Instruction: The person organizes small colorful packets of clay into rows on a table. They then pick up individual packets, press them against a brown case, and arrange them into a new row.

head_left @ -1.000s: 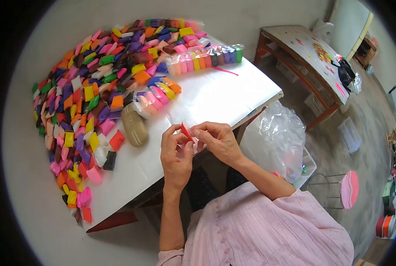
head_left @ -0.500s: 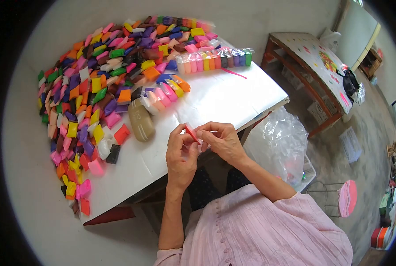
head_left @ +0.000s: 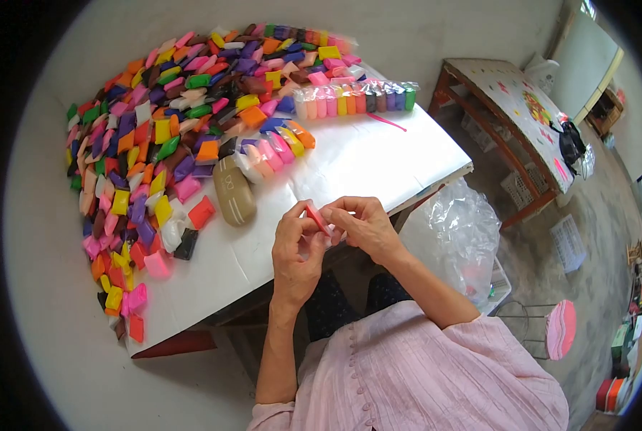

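Observation:
Just past the near edge of the white-topped table, my left hand grips a small red packet, tilted and seen nearly edge-on. My right hand meets it from the other side, fingertips pinched at the packet's edge. Clear wrap seems to show below the red part, though fingers hide much of it. Beyond my left hand lies an olive-brown oval case with pale stripes. Next to that case is a clear bag of coloured packets in a row.
A large heap of coloured packets covers the table's left and back. A longer bagged row and a pink strip lie at the back. Right are a plastic bag in a crate, a pink stool and another table.
The view has shifted slightly, so the table's things sit a little further right. Both hands stay on the red packet, with only small finger movements.

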The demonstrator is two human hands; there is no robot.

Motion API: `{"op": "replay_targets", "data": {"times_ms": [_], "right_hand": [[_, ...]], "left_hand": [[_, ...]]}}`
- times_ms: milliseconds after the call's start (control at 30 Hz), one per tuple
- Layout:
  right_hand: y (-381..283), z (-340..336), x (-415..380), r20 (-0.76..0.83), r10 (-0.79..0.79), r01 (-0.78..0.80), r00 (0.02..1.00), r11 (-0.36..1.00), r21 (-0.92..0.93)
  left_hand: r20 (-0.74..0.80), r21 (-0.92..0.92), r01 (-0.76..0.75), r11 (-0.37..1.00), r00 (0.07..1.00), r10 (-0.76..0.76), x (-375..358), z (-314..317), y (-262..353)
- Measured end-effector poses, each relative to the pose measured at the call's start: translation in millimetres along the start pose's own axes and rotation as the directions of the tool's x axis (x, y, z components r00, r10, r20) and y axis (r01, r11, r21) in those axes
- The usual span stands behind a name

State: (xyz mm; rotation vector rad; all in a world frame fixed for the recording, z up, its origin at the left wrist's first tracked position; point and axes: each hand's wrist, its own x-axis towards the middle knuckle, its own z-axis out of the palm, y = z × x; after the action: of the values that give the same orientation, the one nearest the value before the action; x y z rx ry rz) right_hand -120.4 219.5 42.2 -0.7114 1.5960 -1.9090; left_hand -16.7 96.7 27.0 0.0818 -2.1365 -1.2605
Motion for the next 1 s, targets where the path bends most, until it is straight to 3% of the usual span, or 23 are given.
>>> {"op": "replay_targets", "data": {"times_ms": [833,933,1000], "right_hand": [[8,-3,2,0.034,0.047,-0.050,0.998,0.994,0.098],[18,3,2,-0.031,-0.171,0.171,0.985,0.985,-0.008],[16,5,0,-0.060,-0.247,0.233,0.967,0.955,-0.183]], "left_hand": [[0.006,0.037,-0.045,0.998,0.999,0.044,-2,0,-5],[0.019,0.025,-0.020,0.999,1.000,0.020,-1,-1,-4],[0.029,-0.007,0.030,1.000,0.999,-0.030,-2,0,-4]]}}
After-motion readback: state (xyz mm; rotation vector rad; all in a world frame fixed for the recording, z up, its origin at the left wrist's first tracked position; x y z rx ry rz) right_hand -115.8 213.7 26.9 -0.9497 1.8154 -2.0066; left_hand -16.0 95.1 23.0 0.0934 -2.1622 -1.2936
